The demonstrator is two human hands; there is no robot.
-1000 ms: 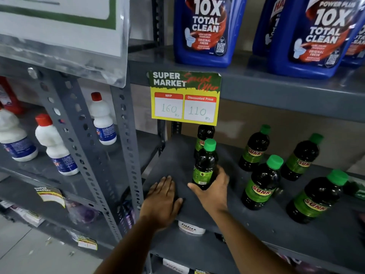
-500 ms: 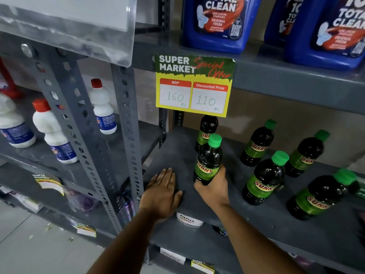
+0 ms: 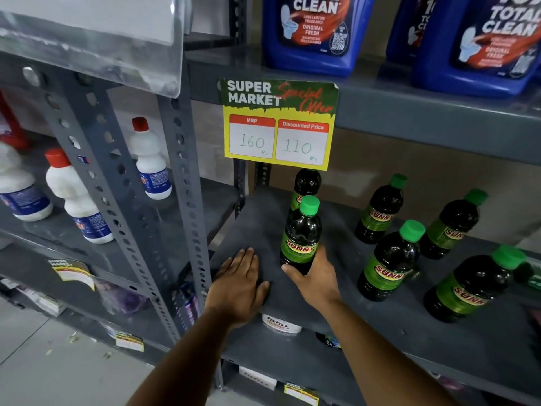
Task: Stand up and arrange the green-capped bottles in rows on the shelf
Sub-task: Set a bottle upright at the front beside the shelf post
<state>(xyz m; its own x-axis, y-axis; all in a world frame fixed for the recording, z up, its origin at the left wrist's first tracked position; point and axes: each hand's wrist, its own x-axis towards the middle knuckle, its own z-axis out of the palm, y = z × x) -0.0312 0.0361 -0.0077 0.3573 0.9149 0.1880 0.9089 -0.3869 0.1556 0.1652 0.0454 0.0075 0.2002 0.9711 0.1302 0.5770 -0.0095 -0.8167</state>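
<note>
Several dark green-capped bottles with green "SUNNY" labels stand upright on the grey shelf (image 3: 263, 224). My right hand (image 3: 314, 278) is wrapped around the base of the front-left bottle (image 3: 301, 232). Right behind it stands another bottle (image 3: 306, 183), its cap hidden by the price sign. To the right stand a back bottle (image 3: 380, 210), a far-right back bottle (image 3: 455, 225), a front bottle (image 3: 390, 262) and a front-right bottle (image 3: 475, 285). My left hand (image 3: 238, 284) lies flat, fingers spread, on the shelf's front left corner.
A yellow price sign (image 3: 278, 124) hangs from the shelf above, which carries big blue cleaner jugs (image 3: 316, 30). A perforated steel post (image 3: 187, 200) bounds the shelf on the left. White red-capped bottles (image 3: 149, 162) stand on the neighbouring rack. A white jar (image 3: 279, 323) sits one shelf below.
The view has shifted slightly lower and closer. My right hand has turned the held bottle so its label faces front and shifted it a little. My left hand stays flat on the shelf.
</note>
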